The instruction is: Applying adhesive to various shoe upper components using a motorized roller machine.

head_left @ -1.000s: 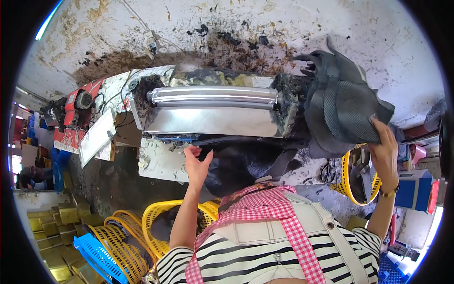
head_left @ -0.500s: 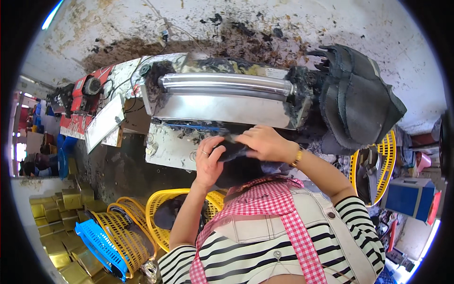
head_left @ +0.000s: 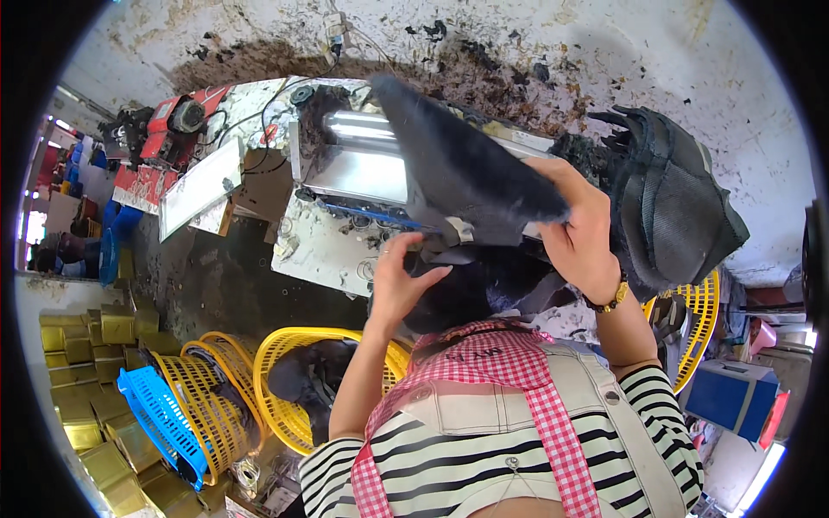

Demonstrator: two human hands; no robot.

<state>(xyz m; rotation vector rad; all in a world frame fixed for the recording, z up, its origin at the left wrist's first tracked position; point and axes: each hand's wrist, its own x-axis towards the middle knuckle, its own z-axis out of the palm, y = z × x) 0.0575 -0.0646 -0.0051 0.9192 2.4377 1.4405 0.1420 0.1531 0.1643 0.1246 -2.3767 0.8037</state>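
My right hand (head_left: 580, 226) grips a dark, fleecy piece of cut material (head_left: 475, 160) by its right end. The piece is raised in front of the roller machine (head_left: 363, 168) and hides much of its steel roller and plate. My left hand (head_left: 399, 281) is at the near edge of the white bench, its thumb and fingers apart, beside some dark folded material (head_left: 440, 246). Whether those fingertips touch it I cannot tell. More dark material (head_left: 475, 289) lies between my forearms, against the pink checked apron.
Dark cut pieces (head_left: 682, 190) hang stacked at the machine's right. Yellow baskets (head_left: 275, 345) with dark pieces stand at lower left, near a blue basket (head_left: 160, 423) and gold-coloured boxes (head_left: 82, 380). Another yellow basket (head_left: 710, 311) stands at right. A red machine (head_left: 164, 129) sits far left.
My right hand has moved up and right, lifting the dark fleecy piece before the machine. My left hand, earlier closed at the material, has opened its fingers and moved slightly down. The view has shifted somewhat.
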